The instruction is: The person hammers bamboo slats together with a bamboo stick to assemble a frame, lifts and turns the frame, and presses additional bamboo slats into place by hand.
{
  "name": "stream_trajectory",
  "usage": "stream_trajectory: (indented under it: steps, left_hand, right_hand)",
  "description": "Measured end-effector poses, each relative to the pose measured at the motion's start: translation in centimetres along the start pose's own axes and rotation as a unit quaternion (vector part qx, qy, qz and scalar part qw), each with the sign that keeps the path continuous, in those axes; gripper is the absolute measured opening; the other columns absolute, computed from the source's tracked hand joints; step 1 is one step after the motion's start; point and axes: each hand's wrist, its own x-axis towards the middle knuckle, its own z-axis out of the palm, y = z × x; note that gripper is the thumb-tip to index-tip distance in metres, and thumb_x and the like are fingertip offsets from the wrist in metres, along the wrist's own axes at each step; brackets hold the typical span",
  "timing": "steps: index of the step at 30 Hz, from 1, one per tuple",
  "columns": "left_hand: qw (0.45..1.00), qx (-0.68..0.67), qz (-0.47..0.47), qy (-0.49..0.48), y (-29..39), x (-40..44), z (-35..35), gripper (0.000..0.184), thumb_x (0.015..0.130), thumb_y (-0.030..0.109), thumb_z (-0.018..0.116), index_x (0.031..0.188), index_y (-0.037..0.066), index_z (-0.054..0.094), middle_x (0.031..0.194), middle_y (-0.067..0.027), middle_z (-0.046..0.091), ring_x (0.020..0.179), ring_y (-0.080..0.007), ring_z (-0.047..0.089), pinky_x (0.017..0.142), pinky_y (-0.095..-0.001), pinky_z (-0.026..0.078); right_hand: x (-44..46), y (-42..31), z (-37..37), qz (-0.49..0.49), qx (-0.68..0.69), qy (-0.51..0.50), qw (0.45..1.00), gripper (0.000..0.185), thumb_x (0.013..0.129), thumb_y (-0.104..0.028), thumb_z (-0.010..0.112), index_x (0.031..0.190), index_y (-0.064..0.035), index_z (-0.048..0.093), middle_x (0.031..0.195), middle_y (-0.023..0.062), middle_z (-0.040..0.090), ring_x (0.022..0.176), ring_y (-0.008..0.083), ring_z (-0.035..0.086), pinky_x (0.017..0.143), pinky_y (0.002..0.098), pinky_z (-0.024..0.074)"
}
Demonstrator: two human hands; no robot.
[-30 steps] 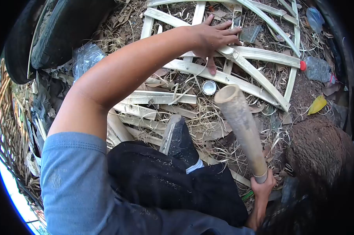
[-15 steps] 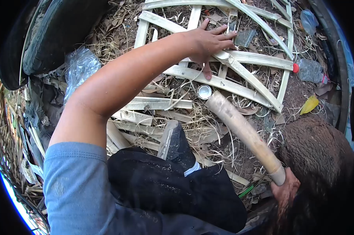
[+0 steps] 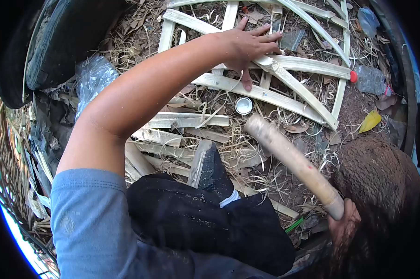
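Observation:
Fingers spread, my left hand (image 3: 253,49) lies over the crossing of pale split-bamboo strips (image 3: 312,66) that form a lattice on the ground. Its thumb rests at the edge of a lower strip (image 3: 275,103). At lower right, my right hand (image 3: 345,222) is wrapped round the near end of a thick bamboo stick (image 3: 296,162). The stick slants up and left, its far end close to a small round white cap (image 3: 243,106) just below the lattice. Part of my right hand is hidden by dark hair in front of it.
A brown, earthy lump (image 3: 377,174) stands at right, beside my right hand. Loose bamboo pieces (image 3: 186,121) and shavings cover the ground near my shoe (image 3: 212,167). Plastic bottles (image 3: 372,81), a yellow leaf (image 3: 370,122) and a dark tyre (image 3: 66,42) lie around the edges.
My right hand and the bamboo stick have shifted slightly right and down. My left hand stays in the same place on the strips.

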Motion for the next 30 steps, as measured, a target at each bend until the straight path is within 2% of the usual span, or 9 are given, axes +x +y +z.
stream_trajectory:
  steps: [5,8,14,16,19,21,23,26,30]
  left_hand:
    - [1.000,-0.008,-0.003,0.002,-0.3,0.0,0.2,0.128,0.044,0.061,0.085,0.151,0.020,0.029,0.164,-0.0065,0.012,0.151,-0.0298,0.006,0.118,-0.0673,0.005]
    - [1.000,-0.007,0.003,0.011,0.0,0.3,0.5,0.127,0.044,0.061,0.085,0.151,0.021,0.030,0.164,-0.0066,0.012,0.151,-0.0301,0.007,0.118,-0.0673,0.006]
    - [1.000,-0.002,0.001,0.012,-0.2,0.0,0.2,0.127,0.044,0.060,0.085,0.151,0.021,0.030,0.164,-0.0070,0.013,0.151,-0.0306,0.007,0.118,-0.0666,0.006]
    - [1.000,0.009,0.009,0.022,-0.4,0.2,0.6,0.127,0.043,0.061,0.085,0.150,0.022,0.031,0.164,-0.0066,0.013,0.151,-0.0308,0.007,0.118,-0.0666,0.008]
    - [1.000,0.012,-0.003,0.015,0.0,0.1,0.3,0.122,0.047,0.054,0.087,0.151,0.024,0.030,0.164,-0.0054,0.013,0.151,-0.0299,0.008,0.117,-0.0667,0.009]
    - [1.000,0.005,-0.012,0.014,0.0,0.2,0.6,0.120,0.049,0.047,0.089,0.151,0.025,0.029,0.164,-0.0040,0.013,0.151,-0.0288,0.008,0.118,-0.0664,0.010]
    - [1.000,0.012,-0.014,0.016,-0.1,0.4,0.9,0.120,0.049,0.043,0.090,0.151,0.026,0.029,0.164,-0.0026,0.013,0.151,-0.0279,0.009,0.119,-0.0660,0.009]
    - [1.000,0.012,-0.017,0.009,0.0,0.4,0.6,0.121,0.048,0.044,0.090,0.151,0.026,0.029,0.164,-0.0019,0.013,0.151,-0.0266,0.009,0.120,-0.0631,0.009]
    - [1.000,0.012,-0.022,0.004,0.2,0.4,0.4,0.121,0.047,0.045,0.089,0.151,0.027,0.029,0.164,-0.0023,0.013,0.151,-0.0270,0.010,0.121,-0.0611,0.009]
  right_hand:
    - [0.2,0.2,0.5,0.006,0.003,0.058,0.998,0.042,0.053,-0.010,0.077,0.090,-0.0039,0.058,0.082,0.0197,0.061,0.077,0.0444,0.060,0.065,0.0500,0.0481]
    - [-0.8,0.9,0.4,-0.042,0.017,-0.011,0.999,0.042,0.054,-0.010,0.076,0.091,-0.0022,0.059,0.080,0.0192,0.061,0.075,0.0442,0.060,0.065,0.0498,0.0482]
    - [-1.1,-0.6,3.8,-0.051,0.145,0.059,0.986,0.038,0.056,-0.009,0.073,0.090,0.0002,0.058,0.078,0.0199,0.062,0.072,0.0424,0.064,0.066,0.0452,0.0510]
    - [-0.7,-2.0,4.9,0.024,0.241,0.075,0.967,0.036,0.058,-0.008,0.070,0.090,0.0009,0.057,0.076,0.0205,0.062,0.070,0.0422,0.065,0.065,0.0436,0.0512]
    - [-0.5,-3.0,7.3,0.016,0.311,0.042,0.949,0.036,0.059,-0.008,0.070,0.091,0.0018,0.056,0.073,0.0210,0.061,0.069,0.0427,0.065,0.064,0.0439,0.0507]
    - [-0.2,-3.2,8.3,0.003,0.313,0.019,0.950,0.036,0.064,-0.003,0.068,0.098,0.0013,0.057,0.078,0.0218,0.063,0.076,0.0419,0.067,0.069,0.0420,0.0515]
    - [0.0,-2.7,10.1,-0.003,0.295,0.030,0.955,0.039,0.059,-0.009,0.071,0.094,0.0008,0.057,0.074,0.0212,0.062,0.070,0.0426,0.065,0.065,0.0457,0.0515]
    - [-0.6,-2.3,11.9,-0.042,0.293,0.038,0.954,0.043,0.059,-0.010,0.072,0.098,0.0002,0.058,0.076,0.0207,0.063,0.072,0.0428,0.066,0.066,0.0457,0.0522]
    - [-1.3,-2.7,13.2,-0.007,0.335,0.039,0.941,0.046,0.058,-0.011,0.072,0.100,0.0000,0.058,0.078,0.0206,0.064,0.074,0.0433,0.066,0.067,0.0455,0.0525]
